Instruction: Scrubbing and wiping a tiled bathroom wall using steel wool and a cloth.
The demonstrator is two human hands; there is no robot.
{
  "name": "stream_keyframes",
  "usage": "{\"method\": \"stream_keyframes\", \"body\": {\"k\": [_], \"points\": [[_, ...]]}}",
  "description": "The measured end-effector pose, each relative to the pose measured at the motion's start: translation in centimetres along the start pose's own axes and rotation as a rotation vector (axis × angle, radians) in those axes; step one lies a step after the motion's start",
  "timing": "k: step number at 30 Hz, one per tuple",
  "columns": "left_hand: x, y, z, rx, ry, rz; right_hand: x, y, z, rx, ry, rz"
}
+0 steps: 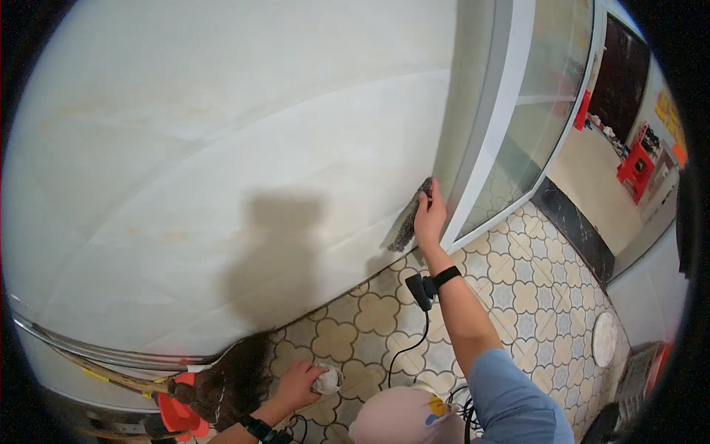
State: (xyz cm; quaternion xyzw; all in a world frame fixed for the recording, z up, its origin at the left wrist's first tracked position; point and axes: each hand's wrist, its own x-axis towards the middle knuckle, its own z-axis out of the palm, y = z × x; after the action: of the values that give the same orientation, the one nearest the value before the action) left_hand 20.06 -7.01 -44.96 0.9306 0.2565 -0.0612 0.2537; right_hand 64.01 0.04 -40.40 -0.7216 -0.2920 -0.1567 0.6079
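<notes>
My right hand (430, 214) presses a dark grey, speckled scrubbing cloth (403, 232) to the low right part of the white wall (177, 170), beside the white door frame (484, 133). Its fingers lie around the cloth's upper end. Lower down and to the left, my left hand (296, 386) is closed round a crumpled white wad (328, 379), perhaps cloth or paper, held above the tiled floor (336, 337). A black strap with a small black device (420, 291) sits on my right wrist, its cable hanging down.
A dark-bristled broom (248, 370) leans at the lower left near a red dustpan (177, 414). The glass door (543, 96) stands at the right. Beyond it are a dark threshold (573, 222) and a red stool (636, 172). A pale round disc (605, 339) lies farther right.
</notes>
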Motion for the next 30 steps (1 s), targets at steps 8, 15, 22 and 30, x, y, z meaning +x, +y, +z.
{"method": "stream_keyframes", "body": {"k": [8,15,22,30], "points": [[0.9,0.6,0.0,-0.083,-0.016,0.0,0.0,-0.9,1.2,-0.157,0.046,-0.033],[0.8,-0.6,0.8,0.021,0.025,0.077,-0.4,-6.2,2.0,-0.034,0.104,-0.347],[1.0,0.5,0.7,-0.039,-0.004,0.026,-0.2,-1.8,1.4,-0.113,-0.011,-0.151],[1.3,1.1,0.3,-0.038,-0.022,0.002,0.0,-1.7,1.5,0.043,-0.001,0.027]]}}
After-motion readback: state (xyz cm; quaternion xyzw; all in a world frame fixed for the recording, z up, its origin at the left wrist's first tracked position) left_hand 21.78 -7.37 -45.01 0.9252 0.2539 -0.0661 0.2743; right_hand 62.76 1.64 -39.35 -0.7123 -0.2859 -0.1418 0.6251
